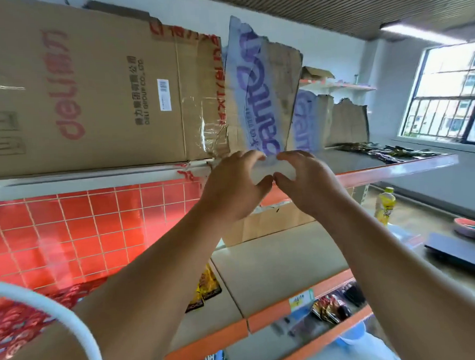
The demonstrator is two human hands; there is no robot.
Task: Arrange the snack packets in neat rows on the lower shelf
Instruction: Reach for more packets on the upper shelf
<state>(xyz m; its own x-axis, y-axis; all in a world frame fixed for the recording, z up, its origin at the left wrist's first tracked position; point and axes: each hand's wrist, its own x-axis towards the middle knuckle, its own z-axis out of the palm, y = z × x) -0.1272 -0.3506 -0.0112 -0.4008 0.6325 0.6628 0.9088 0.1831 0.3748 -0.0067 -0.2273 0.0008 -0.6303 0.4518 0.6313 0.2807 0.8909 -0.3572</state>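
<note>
Shelving unit [395, 168], orange-edged, several tiers, seen from below and close.

Cardboard box [88, 85], large, red lettering, standing on the top shelf. Beside it, torn cardboard sheets [256, 96] with purple print, leaning upright.

Red tiled panel [82, 229], backing the tier below.

Left hand [231, 185] and right hand [308, 181], both raised to the front edge of the top shelf, fingers curled, thumb tips almost touching. Pale blurred patch between them; cannot tell whether a thing is grasped there or only the shelf's edge strip showing through.

Lower shelf [343, 329], near the bottom of the view, well apart from both hands.

Snack packets, three lots:
- dark packets [389, 152], flat on the top shelf to the right of the hands;
- yellow-and-black packets [206, 288], on the middle tier, partly hidden by the left forearm;
- red and dark packets [331, 307], on the lower shelf, loosely heaped, not in rows.

Yellow bottle [385, 205], upright beyond the shelf end.

Handling, judged: packets likely light, soft, glossy and slippery, contents possibly crushable. Best pinched at a sealed edge or lifted flat, several at once, then squared against the shelf's front rim.
</note>
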